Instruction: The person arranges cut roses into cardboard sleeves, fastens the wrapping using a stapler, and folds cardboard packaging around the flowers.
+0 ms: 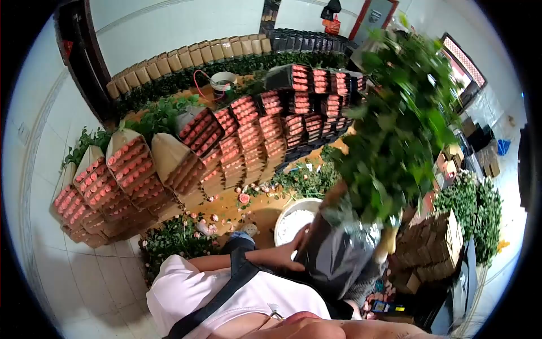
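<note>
A large bunch of leafy rose stems (401, 118) stands in front of me, tilted to the right. Its lower end is wrapped in a dark sleeve with a shiny clear film (339, 254). My left hand (282, 255) grips the left side of this wrapped bunch, thumb and fingers spread around its edge. On the other side, my right hand (388, 240) is partly hidden by the film and leaves and appears to hold the bunch. The rose heads of this bunch cannot be seen.
Stacked wrapped bouquets of pink roses (248, 135) fill the floor ahead. A white bucket (280, 229) stands beside my left hand. Loose cuttings (180, 240) lie left. Folded brown cardboard (432, 243) and more greenery (474, 212) are at right. A second bucket (224, 79) stands farther back.
</note>
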`<state>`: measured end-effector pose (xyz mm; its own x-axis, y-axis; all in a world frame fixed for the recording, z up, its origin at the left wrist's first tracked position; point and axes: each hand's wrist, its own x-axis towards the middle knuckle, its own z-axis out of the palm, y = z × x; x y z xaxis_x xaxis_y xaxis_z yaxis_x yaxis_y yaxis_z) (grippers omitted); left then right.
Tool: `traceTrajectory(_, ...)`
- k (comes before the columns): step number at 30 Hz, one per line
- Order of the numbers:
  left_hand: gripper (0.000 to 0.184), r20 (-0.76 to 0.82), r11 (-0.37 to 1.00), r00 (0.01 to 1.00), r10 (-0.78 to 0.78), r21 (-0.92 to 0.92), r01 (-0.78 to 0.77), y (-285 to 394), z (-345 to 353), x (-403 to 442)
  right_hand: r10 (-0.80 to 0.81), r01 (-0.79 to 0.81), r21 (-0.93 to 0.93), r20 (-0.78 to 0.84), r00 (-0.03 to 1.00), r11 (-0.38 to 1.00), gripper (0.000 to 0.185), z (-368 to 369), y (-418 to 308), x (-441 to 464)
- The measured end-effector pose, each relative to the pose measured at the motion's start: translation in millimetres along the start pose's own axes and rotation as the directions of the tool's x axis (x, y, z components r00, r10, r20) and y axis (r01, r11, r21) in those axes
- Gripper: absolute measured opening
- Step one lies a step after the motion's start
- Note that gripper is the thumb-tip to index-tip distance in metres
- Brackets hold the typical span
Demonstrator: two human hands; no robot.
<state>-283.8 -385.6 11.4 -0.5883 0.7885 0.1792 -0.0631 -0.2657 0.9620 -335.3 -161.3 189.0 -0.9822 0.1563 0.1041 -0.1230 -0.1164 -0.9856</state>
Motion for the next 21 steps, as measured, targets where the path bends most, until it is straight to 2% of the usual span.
traceTrajectory(1, 0.134, -0.092, 0.998, 0.993, 0.068, 0.016, -0.066, -19.1, -24.7, 2.4, -0.027, 0.030, -0.054, 0.045, 0.999, 0.998, 0.046, 18.0, -10.4, 31.3)
traceTrajectory(2, 0.134, -0.178, 0.997, 0.981, 0.078, 0.012, -0.077, 13.7, -49.2, 3.0, -0.059, 0.070, -0.123, 0.090, 0.994, 0.990, 0.046, 36.5, -18.8, 63.7)
traceTrajectory(3, 0.132, -0.261, 1.000, 0.965, 0.001, 0.011, 0.002, 34.4, -79.0, 3.4, -0.092, 0.117, -0.190, 0.138, 0.986, 0.975, 0.046, 54.3, -25.5, 97.4)
traceTrajectory(4, 0.131, -0.341, 0.997, 0.937, -0.075, -0.004, 0.079, 55.2, -108.8, 3.8, -0.120, 0.152, -0.167, 0.187, 0.975, 0.974, 0.046, 71.8, -26.2, 133.5)
traceTrajectory(5, 0.128, -0.440, 0.998, 0.895, -0.068, -0.039, 0.057, 74.6, -136.0, 10.3, -0.139, 0.140, 0.016, 0.239, 0.961, 0.990, 0.046, 86.9, -22.8, 168.4)
traceTrajectory(6, 0.125, -0.540, 0.997, 0.840, -0.048, -0.083, 0.003, 99.1, -163.3, 17.7, -0.175, 0.018, 0.415, 0.345, 0.922, 0.910, 0.048, 95.8, -9.6, 211.0)
traceTrajectory(7, 0.122, -0.632, 0.991, 0.775, -0.019, -0.117, -0.071, 123.3, -188.3, 26.0, -0.292, 0.170, 0.385, 0.286, 0.912, 0.907, 0.050, 108.5, 2.6, 234.8)
traceTrajectory(8, 0.119, -0.708, 0.977, 0.706, 0.007, -0.147, -0.157, 145.9, -212.5, 33.7, -0.316, 0.255, 0.267, 0.219, 0.923, 0.929, 0.050, 120.9, 6.2, 243.9)
traceTrajectory(9, 0.116, -0.770, 0.961, 0.638, 0.030, -0.152, -0.229, 165.2, -238.5, 42.9, -0.345, 0.325, 0.137, 0.153, 0.926, 0.936, 0.050, 132.9, 9.4, 251.0)
traceTrajectory(10, 0.113, -0.819, 0.943, 0.572, 0.040, -0.157, -0.292, 182.8, -264.5, 51.3, -0.325, 0.309, 0.112, 0.194, 0.925, 0.945, 0.048, 138.2, 13.8, 247.5)
traceTrajectory(11, 0.102, -0.865, 0.985, 0.496, 0.072, -0.017, -0.172, 190.6, -297.8, 61.5, -0.233, 0.209, 0.141, 0.180, 0.956, 0.968, 0.046, 136.4, 33.5, 254.6)
traceTrajectory(13, 0.092, -0.922, 0.961, 0.382, 0.065, -0.045, -0.273, 196.0, -363.9, 71.5, -0.112, 0.114, 0.006, 0.249, 0.962, 0.993, 0.043, 117.8, 73.0, 248.5)
traceTrajectory(14, 0.088, -0.941, 0.957, 0.338, -0.023, -0.119, -0.263, 193.8, -396.5, 72.1, -0.037, 0.036, 0.007, 0.235, 0.971, 0.999, 0.043, 104.3, 100.2, 244.0)
traceTrajectory(15, 0.091, -0.928, 0.931, 0.358, -0.100, -0.214, -0.295, 186.2, -427.9, 70.3, 0.030, -0.034, 0.014, 0.218, 0.976, 0.999, 0.043, 90.8, 126.4, 239.4)
traceTrajectory(16, 0.091, -0.917, 0.893, 0.306, -0.256, -0.346, -0.289, 183.0, -451.4, 66.6, 0.128, -0.140, 0.060, 0.167, 0.978, 0.988, 0.043, 78.8, 145.6, 228.5)
traceTrajectory(17, 0.084, -0.833, 0.828, 0.433, -0.344, -0.487, -0.279, 172.8, -469.7, 61.5, 0.232, -0.245, 0.115, 0.119, 0.965, 0.963, 0.044, 67.1, 165.2, 214.1)
traceTrajectory(19, 0.075, -0.793, 0.785, 0.006, -0.609, -0.604, -0.138, 176.4, -468.9, 69.3, 0.340, -0.341, 0.276, 0.052, 0.939, 0.899, 0.044, 42.1, 207.3, 184.2)
traceTrajectory(21, 0.078, -0.724, 0.679, 0.173, -0.667, -0.687, -0.258, 154.7, -471.2, 61.9, 0.479, -0.450, 0.253, -0.066, 0.875, 0.857, 0.043, 23.8, 236.2, 153.0)
